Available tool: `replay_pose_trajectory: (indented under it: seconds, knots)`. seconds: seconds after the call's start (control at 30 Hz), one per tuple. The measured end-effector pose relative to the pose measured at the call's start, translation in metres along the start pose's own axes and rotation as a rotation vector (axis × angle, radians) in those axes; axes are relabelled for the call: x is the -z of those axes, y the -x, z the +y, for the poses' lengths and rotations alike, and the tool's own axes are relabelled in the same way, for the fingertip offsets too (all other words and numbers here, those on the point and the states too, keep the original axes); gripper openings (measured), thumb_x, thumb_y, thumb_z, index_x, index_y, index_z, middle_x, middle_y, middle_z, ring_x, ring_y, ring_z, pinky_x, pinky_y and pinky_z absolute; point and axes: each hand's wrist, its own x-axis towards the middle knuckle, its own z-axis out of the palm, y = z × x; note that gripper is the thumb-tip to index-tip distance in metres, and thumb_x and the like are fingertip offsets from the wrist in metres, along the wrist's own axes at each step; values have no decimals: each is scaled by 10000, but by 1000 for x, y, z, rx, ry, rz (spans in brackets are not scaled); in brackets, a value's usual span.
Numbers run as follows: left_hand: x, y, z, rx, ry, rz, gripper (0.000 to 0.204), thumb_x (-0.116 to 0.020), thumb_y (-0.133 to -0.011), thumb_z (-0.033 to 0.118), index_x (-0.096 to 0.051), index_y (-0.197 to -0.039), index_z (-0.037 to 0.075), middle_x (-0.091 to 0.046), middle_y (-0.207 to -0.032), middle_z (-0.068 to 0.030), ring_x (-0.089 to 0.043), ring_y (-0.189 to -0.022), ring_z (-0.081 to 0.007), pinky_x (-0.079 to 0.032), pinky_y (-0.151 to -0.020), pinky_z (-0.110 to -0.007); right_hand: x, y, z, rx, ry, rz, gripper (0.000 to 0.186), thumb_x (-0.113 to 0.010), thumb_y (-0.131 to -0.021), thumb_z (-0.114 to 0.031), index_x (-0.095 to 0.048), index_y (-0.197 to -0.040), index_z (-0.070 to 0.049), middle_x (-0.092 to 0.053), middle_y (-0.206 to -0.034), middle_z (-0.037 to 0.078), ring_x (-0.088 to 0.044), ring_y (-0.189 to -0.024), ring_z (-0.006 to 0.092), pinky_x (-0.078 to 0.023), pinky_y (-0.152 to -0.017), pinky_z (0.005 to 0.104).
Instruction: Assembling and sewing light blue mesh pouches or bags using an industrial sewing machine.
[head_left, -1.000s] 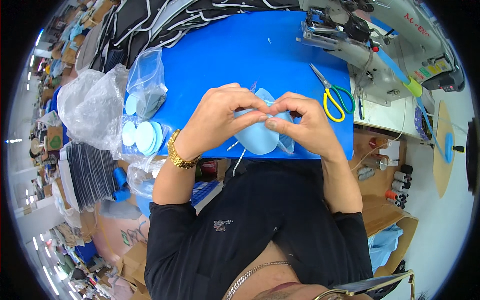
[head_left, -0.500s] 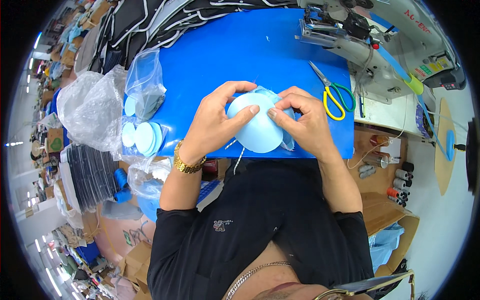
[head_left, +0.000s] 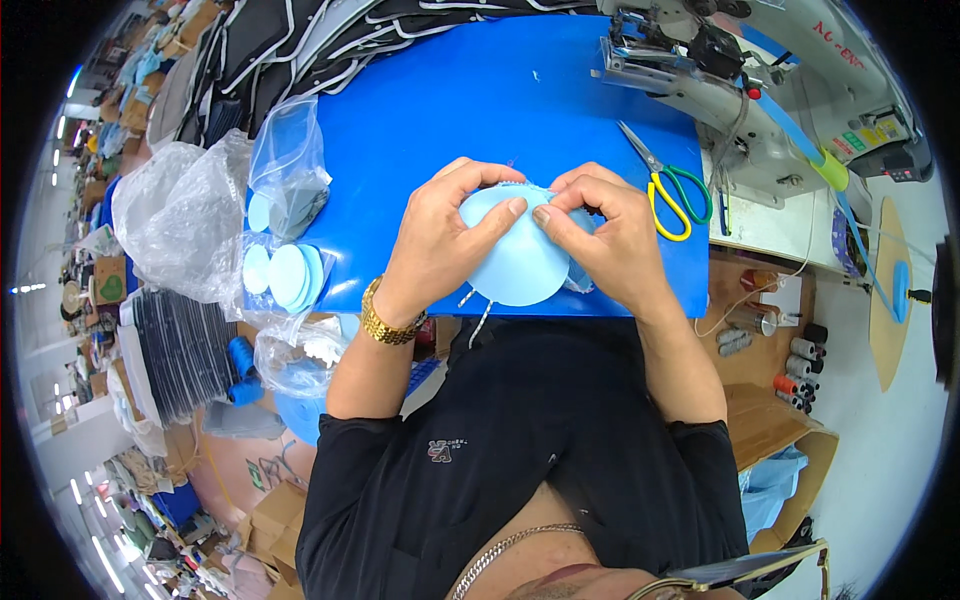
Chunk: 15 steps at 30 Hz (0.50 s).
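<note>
Near the front edge of the blue tabletop, both my hands grip a light blue round disc (head_left: pixel 520 260) laid against a blue fabric piece (head_left: pixel 580 272) with a frayed edge. My left hand (head_left: pixel 450 225) pinches the disc's upper left, thumb on its face and fingers behind the top edge. From the right, my right hand (head_left: pixel 605 230) pinches the disc and the fabric together, its thumb close to the left thumb. Much of the fabric is hidden behind the disc. A black-and-white cord (head_left: pixel 481 325) hangs below the disc.
Scissors (head_left: pixel 668 185) with yellow and green handles lie right of my hands, beside a sewing machine (head_left: pixel 760 120). More blue discs (head_left: pixel 290 275) and clear plastic bags (head_left: pixel 290 150) sit at the left. Black pieces with white piping (head_left: pixel 270 50) are piled at the back.
My left hand has shifted slightly right, its thumb now nearer the right thumb. The disc has moved up over the fabric, so less of the fabric shows above it.
</note>
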Motion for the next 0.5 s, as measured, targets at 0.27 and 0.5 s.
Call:
replay_pose_trajectory:
  seconds: [0.27, 0.5]
  knots:
    - [0, -2, -5, -75, -11, 59, 131, -712, -838, 145, -711, -893, 27, -671, -812, -49, -619, -700, -103, -462, -596, -230, 7, -4, -1, -82, 97, -83, 172, -743, -762, -142, -656, -709, -4, -657, -765, 115, -602, -619, 182, -419, -504, 287]
    - [-1, 0, -9, -57, 17, 82, 140, -705, -849, 147, -711, -904, 19, -679, -810, -49, -616, -680, -91, -461, -574, -219, 3, 0, 2, 3, 61, 17, 204, -761, -759, -163, -650, -693, -5, -659, -758, 112, -597, -602, 164, -415, -493, 282]
